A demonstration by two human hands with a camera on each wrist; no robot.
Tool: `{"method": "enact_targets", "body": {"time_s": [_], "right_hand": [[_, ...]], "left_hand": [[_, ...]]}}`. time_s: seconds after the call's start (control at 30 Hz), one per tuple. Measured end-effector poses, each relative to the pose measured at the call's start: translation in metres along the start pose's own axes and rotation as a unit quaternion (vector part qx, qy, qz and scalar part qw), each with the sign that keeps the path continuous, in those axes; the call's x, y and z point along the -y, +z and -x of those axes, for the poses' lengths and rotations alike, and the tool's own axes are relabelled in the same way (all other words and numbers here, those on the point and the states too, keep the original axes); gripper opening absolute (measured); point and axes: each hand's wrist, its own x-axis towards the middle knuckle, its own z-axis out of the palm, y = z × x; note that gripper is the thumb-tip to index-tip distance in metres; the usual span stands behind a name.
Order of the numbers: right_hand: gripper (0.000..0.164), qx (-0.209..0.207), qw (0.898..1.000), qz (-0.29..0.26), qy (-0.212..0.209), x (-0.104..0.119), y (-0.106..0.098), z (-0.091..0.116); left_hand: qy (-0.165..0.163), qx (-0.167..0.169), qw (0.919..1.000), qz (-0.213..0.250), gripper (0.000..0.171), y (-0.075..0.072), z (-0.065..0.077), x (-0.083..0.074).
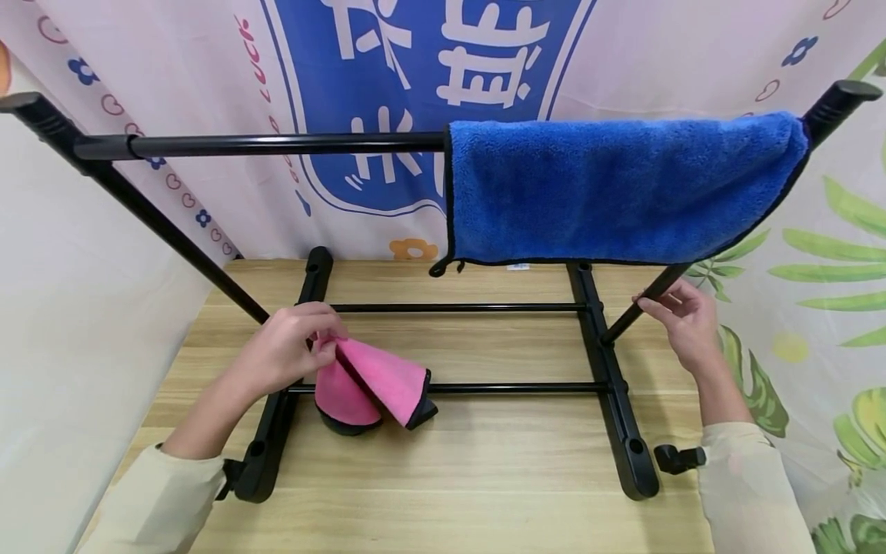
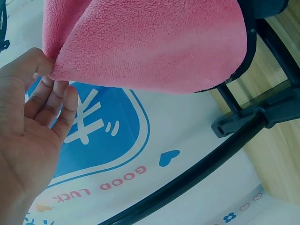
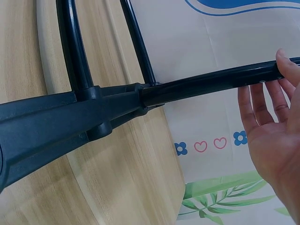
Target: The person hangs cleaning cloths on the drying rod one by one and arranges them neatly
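My left hand (image 1: 287, 346) pinches a pink towel (image 1: 391, 377) with dark edging at its top, so it hangs in folds over the left side of the rack's base. The left wrist view shows the fluffy cloth (image 2: 154, 47) between thumb and forefinger, with the other fingers loosely bent. My right hand (image 1: 685, 327) holds the lower part of the black rack's right post (image 1: 625, 319), thumb on one side and fingers on the other. A blue towel (image 1: 609, 192) with black edging is draped over the right half of the top bar (image 1: 291, 145).
The rack's left foot (image 1: 266, 446) and right foot (image 1: 626, 438) stand on a wood-grain table (image 1: 484, 477), joined by two low crossbars. A black knob (image 1: 678, 458) sticks out by the right foot. Printed curtains (image 1: 824, 308) enclose the back and sides.
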Motion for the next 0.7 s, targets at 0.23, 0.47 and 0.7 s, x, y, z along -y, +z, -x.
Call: {"method": "enact_targets", "body": {"time_s": [0.23, 0.47, 0.7], "right_hand": [[0.009, 0.001, 1.0, -0.001, 0.001, 0.0, 0.0, 0.0], [0.009, -0.001, 1.0, -0.001, 0.003, 0.0, 0.0, 0.001], [0.008, 0.0, 1.0, -0.003, 0.0, 0.0, 0.0, 0.0]], "left_hand": [[0.025, -0.03, 0.9991, -0.012, 0.032, -0.003, -0.001, -0.003], [0.083, -0.071, 0.9933, -0.039, 0.035, -0.009, -0.004, -0.005], [0.109, -0.101, 0.9883, -0.033, 0.033, -0.013, -0.007, -0.004]]}}
